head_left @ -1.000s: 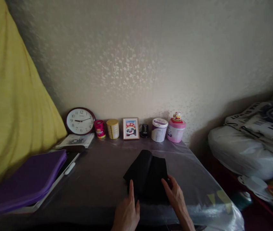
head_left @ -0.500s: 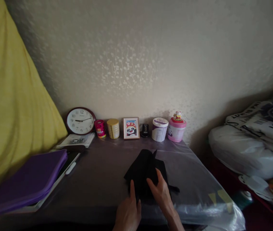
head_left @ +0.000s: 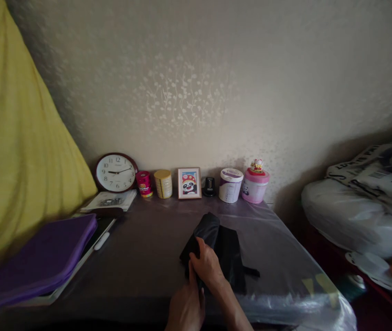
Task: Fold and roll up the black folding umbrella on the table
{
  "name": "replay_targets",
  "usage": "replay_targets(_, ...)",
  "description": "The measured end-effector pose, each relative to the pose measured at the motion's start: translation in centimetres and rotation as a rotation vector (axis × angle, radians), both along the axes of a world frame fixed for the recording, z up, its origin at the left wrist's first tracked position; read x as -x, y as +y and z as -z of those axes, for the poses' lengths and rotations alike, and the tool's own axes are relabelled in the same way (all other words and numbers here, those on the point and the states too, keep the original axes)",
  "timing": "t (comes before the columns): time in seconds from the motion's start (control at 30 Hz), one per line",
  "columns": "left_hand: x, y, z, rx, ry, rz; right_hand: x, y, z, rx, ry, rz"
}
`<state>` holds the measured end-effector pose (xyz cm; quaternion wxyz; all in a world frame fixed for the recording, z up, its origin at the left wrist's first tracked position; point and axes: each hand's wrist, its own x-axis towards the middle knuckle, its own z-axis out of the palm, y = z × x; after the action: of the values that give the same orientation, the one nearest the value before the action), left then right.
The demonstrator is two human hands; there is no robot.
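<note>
A black folding umbrella (head_left: 230,257), its canopy loose and in flaps, lies on the table in front of me. One flap is folded over to the left, and a short strap sticks out on the right. My left hand (head_left: 186,303) is at the near end, closed around it with the index finger stretched along the cloth; what lies inside the palm is hidden. Across the canopy reaches my right hand (head_left: 207,264), its thumb and fingers pinching the left flap, close to the left index fingertip.
Along the wall stand a clock (head_left: 116,172), a pink can (head_left: 144,184), a yellow-lidded can (head_left: 163,184), a panda picture frame (head_left: 189,183), a small black device (head_left: 209,187), a white tub (head_left: 230,185) and a pink tub (head_left: 255,186). Purple folders (head_left: 44,255) lie left.
My right hand has moved left across the umbrella, bringing a flap of canopy over to the left side. The right-hand panel is now uncovered. My left hand has hardly moved.
</note>
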<state>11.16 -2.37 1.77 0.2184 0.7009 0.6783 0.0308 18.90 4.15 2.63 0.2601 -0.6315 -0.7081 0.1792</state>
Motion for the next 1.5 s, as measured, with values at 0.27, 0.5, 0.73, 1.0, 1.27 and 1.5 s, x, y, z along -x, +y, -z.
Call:
replay_targets(0.27,0.4,-0.1,0.1,-0.023,-0.106,-0.024,0.2,0.1,0.6,-0.047,-0.159,-0.037)
replay_targets(0.5,1.7,-0.2,1.1,-0.065,-0.169,0.049,-0.1,-0.4,0.4,-0.115,-0.12,-0.175)
replay_targets(0.73,2.3,0.3,2.4,-0.257,-0.316,0.044,-0.6,-1.1,-0.1,-0.139,-0.11,-0.291)
replay_targets(1.0,1.3,1.1,2.9,-0.186,-0.461,0.061,-1.2,-0.7,0.7,-0.142,-0.002,-0.298)
replay_targets(1.27,1.2,1.2,3.1,-0.135,-0.286,0.048,-2.6,-0.4,0.0,-0.126,0.179,-0.434)
replay_targets(1.5,0.9,1.4,3.0,-0.041,-0.109,0.041,-4.5,-0.9,-0.5,-0.265,0.102,-0.548)
